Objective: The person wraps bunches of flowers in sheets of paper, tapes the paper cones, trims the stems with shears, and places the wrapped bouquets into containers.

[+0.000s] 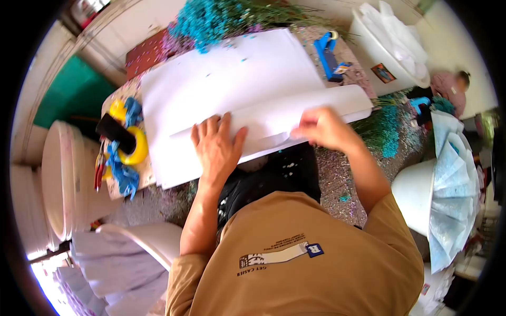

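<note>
A stack of large white paper sheets [211, 84] lies on the table, and along its near side a white sheet is rolled into a tube [345, 101]. My left hand [217, 147] rests flat on the left part of the roll, fingers spread. My right hand [326, 129] is at the roll's near edge, right of centre. Its fingers are curled together and slightly blurred; whatever is between them is hidden. Beyond the roll's right end stands a blue tape dispenser [328, 57].
Turquoise dried flowers [205, 23] with green stems lie along the far edge. Yellow tape rolls [136, 146], blue ribbon [122, 171] and red-handled pliers [98, 171] sit at left. White buckets [414, 195] stand around the table. At far right is another person [448, 89].
</note>
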Demonstrator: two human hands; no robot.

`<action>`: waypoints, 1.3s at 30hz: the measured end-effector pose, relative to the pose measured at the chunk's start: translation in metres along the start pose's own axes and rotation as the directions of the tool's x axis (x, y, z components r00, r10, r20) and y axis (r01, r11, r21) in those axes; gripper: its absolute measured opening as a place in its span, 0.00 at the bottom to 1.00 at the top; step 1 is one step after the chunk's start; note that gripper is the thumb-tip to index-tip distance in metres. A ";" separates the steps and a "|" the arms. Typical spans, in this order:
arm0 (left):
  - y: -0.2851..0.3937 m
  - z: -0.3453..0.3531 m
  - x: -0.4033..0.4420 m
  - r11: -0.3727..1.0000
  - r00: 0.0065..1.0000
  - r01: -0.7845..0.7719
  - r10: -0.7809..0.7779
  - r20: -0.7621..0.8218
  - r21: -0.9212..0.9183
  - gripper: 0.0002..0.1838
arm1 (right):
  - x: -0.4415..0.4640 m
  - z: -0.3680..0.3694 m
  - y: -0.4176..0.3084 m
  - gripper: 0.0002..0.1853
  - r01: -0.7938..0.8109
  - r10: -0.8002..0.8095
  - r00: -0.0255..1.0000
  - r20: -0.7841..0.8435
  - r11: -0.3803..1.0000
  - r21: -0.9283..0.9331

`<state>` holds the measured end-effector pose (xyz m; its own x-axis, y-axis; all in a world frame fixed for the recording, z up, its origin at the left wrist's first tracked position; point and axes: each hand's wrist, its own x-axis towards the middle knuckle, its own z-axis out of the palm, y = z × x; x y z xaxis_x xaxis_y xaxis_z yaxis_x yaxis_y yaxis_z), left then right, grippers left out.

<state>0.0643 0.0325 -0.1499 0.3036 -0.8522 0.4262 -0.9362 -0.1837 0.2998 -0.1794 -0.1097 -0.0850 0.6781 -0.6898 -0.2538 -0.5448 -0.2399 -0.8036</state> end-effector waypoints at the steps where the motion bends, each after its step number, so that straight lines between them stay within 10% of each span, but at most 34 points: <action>1: 0.000 0.001 0.000 1.000 1.000 -0.008 0.008 0.007 0.012 0.24 | 0.013 -0.028 0.010 0.16 0.015 0.002 0.987 -0.158 0.994 0.109; 3: -0.001 0.003 0.000 0.999 0.999 -0.033 0.033 0.000 0.037 0.21 | 0.051 -0.088 0.041 0.17 0.069 -0.009 0.811 -0.585 0.994 0.080; 6: 0.003 0.000 -0.001 0.993 0.997 -0.075 0.075 -0.002 0.091 0.21 | 0.139 -0.178 0.155 0.20 0.170 0.033 0.591 -0.806 0.972 0.164; 10: 0.007 -0.003 -0.002 0.989 0.995 -0.095 0.097 -0.016 0.110 0.21 | 0.162 -0.202 0.168 0.20 -0.169 0.319 0.606 -0.728 0.947 0.273; 14: 0.004 0.000 -0.001 0.989 0.996 -0.094 0.093 0.010 0.115 0.22 | 0.169 -0.196 0.178 0.19 -0.057 0.273 0.712 -0.646 0.941 0.335; 20: 0.006 -0.001 -0.002 0.987 0.994 -0.110 0.109 0.008 0.118 0.21 | 0.102 -0.145 0.154 0.12 0.153 0.266 0.552 -0.790 0.899 0.410; 22: 0.005 -0.002 -0.001 0.987 0.994 -0.106 0.105 0.016 0.123 0.21 | 0.094 -0.132 0.181 0.12 0.028 0.452 0.683 -0.574 0.769 0.638; 27: -0.019 -0.009 -0.010 0.985 0.990 -0.142 0.140 0.023 0.093 0.23 | 0.098 -0.150 0.183 0.12 -0.160 0.453 0.713 -0.536 0.848 0.505; 29: -0.038 -0.015 -0.020 0.989 0.994 -0.110 0.111 -0.001 0.099 0.24 | 0.092 -0.161 0.179 0.14 -0.531 0.190 0.740 -0.645 0.754 -0.387; 31: -0.064 -0.024 -0.040 0.993 0.983 0.072 -0.055 -0.174 0.089 0.26 | 0.076 -0.166 0.182 0.17 -0.396 0.120 0.777 -0.617 0.856 -0.332; 33: -0.095 -0.026 -0.063 0.969 0.927 0.219 -0.243 -0.287 -0.111 0.29 | 0.050 -0.138 0.126 0.16 -0.119 0.174 0.789 -0.589 0.984 0.131; 35: -0.111 -0.033 -0.078 0.733 0.823 0.452 -0.563 -0.080 -0.509 0.25 | 0.029 -0.082 0.053 0.17 0.049 0.109 0.825 -0.555 0.964 0.262; 39: -0.106 -0.041 -0.075 0.374 0.721 0.531 -0.671 0.174 -0.760 0.18 | 0.034 0.053 -0.040 0.19 0.123 -0.074 0.989 -0.127 0.889 0.442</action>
<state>0.1478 0.1359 -0.1785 0.8161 -0.5763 -0.0420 -0.0545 -0.1491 0.9873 -0.1081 -0.0875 -0.0906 0.6485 -0.7511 -0.1234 -0.1826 0.0039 -0.9832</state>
